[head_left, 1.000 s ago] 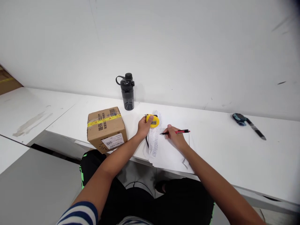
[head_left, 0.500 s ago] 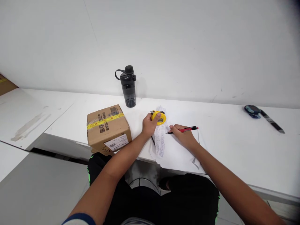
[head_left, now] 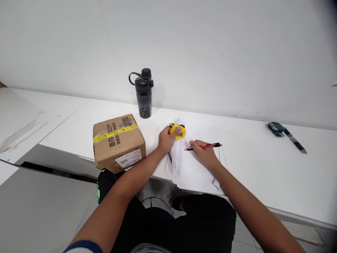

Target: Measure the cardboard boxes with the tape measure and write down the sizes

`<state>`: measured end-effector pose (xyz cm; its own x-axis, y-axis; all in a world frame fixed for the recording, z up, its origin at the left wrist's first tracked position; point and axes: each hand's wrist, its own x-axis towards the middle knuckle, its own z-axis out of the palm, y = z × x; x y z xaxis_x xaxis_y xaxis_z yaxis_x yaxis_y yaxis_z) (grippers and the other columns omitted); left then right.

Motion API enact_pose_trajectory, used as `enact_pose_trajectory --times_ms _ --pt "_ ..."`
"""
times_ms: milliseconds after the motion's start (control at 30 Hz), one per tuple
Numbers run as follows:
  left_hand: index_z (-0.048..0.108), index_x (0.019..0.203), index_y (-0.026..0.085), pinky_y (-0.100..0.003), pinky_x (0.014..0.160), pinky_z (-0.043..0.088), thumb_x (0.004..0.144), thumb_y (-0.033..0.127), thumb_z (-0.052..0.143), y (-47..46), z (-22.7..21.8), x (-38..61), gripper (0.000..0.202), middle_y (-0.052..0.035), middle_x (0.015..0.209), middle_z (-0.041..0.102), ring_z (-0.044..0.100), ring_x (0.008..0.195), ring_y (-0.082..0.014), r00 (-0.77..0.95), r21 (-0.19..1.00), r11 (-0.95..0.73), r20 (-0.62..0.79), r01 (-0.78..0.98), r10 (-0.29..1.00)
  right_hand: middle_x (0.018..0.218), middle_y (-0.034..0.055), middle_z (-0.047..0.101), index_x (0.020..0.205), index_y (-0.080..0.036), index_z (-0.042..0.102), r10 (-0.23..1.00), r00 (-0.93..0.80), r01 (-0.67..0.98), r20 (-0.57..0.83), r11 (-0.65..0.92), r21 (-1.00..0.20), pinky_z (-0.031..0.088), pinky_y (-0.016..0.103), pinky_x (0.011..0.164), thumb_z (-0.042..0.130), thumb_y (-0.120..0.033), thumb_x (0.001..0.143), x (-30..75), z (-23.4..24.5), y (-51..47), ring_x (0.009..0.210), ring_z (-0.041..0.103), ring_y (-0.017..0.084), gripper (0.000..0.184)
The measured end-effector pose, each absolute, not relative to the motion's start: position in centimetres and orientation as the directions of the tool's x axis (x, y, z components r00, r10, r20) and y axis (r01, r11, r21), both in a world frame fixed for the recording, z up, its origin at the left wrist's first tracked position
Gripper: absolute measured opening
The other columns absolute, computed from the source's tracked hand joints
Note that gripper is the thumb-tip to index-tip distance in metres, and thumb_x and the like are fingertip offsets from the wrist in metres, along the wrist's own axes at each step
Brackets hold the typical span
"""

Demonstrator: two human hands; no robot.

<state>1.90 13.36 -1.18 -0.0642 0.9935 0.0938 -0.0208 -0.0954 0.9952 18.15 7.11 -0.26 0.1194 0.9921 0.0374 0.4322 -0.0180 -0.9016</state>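
Observation:
My left hand [head_left: 166, 140] is closed around a yellow tape measure [head_left: 178, 133], thumb resting on its face, above a strip of paper covered in small marks [head_left: 178, 160]. In my right hand [head_left: 202, 151] is a red and black pen [head_left: 210, 146], its tip pointing left and down at the white paper sheets [head_left: 193, 175]. Whether the tip touches the paper I cannot tell. A taped cardboard box [head_left: 118, 140] with a shipping label stands left of my left forearm.
Behind the box stands a dark water bottle [head_left: 144, 95] with a loop on its lid. To the right, a dark blue device [head_left: 276, 129] lies beside a black marker-like stick [head_left: 295, 141]. The white table [head_left: 263, 175] meets a white wall [head_left: 210, 52] at the back.
The camera view has shifted slightly. Both hands keep their holds on the tape measure and the pen, and the pen tip sits slightly further left.

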Motion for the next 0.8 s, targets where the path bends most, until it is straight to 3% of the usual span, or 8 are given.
enact_pose_trajectory --times_ms 800 --pt "0.066 0.080 0.016 -0.025 0.066 0.046 0.074 0.064 0.065 13.34 -0.71 2.00 0.049 -0.0034 0.075 0.065 0.060 0.071 -0.0156 -0.045 0.993 -0.086 0.083 -0.076 0.996 0.055 -0.0002 0.050 0.059 -0.020 0.063 0.983 0.173 0.420 0.063 -0.015 -0.907 0.039 0.030 0.059 0.056 -0.049 0.082 18.43 -0.51 7.10 0.059 0.045 0.016 0.039"
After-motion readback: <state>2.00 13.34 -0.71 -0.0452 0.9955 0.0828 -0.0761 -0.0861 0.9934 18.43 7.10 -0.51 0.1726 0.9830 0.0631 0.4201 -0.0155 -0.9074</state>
